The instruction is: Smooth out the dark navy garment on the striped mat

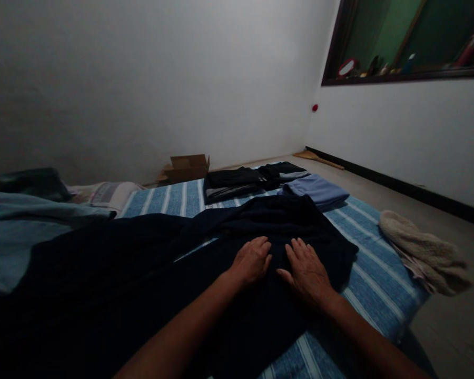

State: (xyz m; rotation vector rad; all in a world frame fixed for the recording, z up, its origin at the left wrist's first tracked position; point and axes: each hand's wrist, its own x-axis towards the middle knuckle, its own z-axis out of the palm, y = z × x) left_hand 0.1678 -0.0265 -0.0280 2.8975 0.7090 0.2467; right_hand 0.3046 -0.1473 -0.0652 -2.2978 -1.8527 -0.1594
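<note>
Dark navy trousers (150, 273) lie spread across the bed, their two long legs running toward the left. My left hand (252, 259) rests on the dark cloth with its fingers slightly bent and pressing down. Just to its right, my right hand (306, 266) lies flat on the same garment, thumb apart from the fingers. Neither hand grips the fabric visibly. Above the hands, the upper part of the trousers is rumpled into folds. Dim light hides the seams and the near edge.
A blue striped bedsheet (379, 268) lies underneath. Folded black clothes (237, 181) and a folded blue garment (318, 190) sit at the far side. Light-blue denim (35, 226) lies left, a beige cloth (422, 247) at the right edge. A cardboard box (187, 167) stands by the wall.
</note>
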